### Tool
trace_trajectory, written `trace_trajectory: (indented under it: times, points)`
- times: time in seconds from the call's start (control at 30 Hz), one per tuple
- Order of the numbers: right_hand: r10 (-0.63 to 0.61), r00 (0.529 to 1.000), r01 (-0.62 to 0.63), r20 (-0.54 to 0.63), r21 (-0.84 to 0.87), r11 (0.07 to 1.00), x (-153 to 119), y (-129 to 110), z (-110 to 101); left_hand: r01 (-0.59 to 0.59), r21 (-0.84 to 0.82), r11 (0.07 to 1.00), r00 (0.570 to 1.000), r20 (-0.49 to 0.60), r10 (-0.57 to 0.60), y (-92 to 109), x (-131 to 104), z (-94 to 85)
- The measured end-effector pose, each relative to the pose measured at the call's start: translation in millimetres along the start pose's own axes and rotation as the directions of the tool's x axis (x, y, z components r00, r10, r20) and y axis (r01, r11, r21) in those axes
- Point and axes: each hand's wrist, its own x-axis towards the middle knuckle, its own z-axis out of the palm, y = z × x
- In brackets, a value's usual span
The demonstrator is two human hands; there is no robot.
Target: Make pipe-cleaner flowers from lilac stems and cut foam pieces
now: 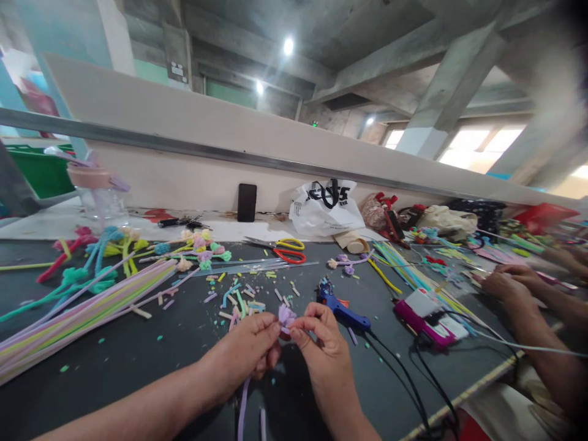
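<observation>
Between my two hands, low over the dark table, is a small purple flower (286,315) made of fuzzy pipe cleaner. My left hand (257,343) pinches it from the left, and a purple stem (244,407) hangs down below that hand. The thumb and fingers of my right hand (321,343) close on the flower's right side. Just beyond my right hand lies a blue glue gun (344,310) with a black cord. Cut pipe-cleaner bits (243,300) are scattered in front of my hands.
Scissors (287,250) with red and yellow handles lie behind the scraps. Long pipe cleaners (92,306) are bundled at left. A phone (247,202) leans on the partition near a white bag (326,208). At right are a magenta power strip (429,318) and a co-worker's hands (509,282).
</observation>
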Motion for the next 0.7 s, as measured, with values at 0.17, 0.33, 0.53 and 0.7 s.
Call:
trace_trajectory:
  times: [0.17, 0.33, 0.53, 0.7]
  points:
    - [-0.064, 0.996, 0.058, -0.064, -0.094, 0.994, 0.9, -0.7, 0.4, -0.006, 0.005, 1.0, 1.0, 0.023, 0.006, 0.1, 0.0, -0.1]
    - [-0.072, 0.997, 0.068, -0.027, -0.123, 0.99, 0.0, -0.1, 1.0, 0.008, 0.066, 0.998, 1.0, 0.001, -0.008, 0.3, 0.8, -0.7]
    - [-0.036, 0.998, 0.03, -0.056, -0.101, 0.994, -2.2, -0.1, 5.0, -0.029, 0.134, 0.991, 1.0, 0.01, 0.028, -1.5, 1.2, -0.1]
    - [-0.008, 0.997, 0.004, -0.072, -0.055, 0.998, -4.6, 2.8, 8.8, -0.025, 0.204, 0.979, 1.0, 0.01, 0.023, -3.3, 2.8, -1.0]
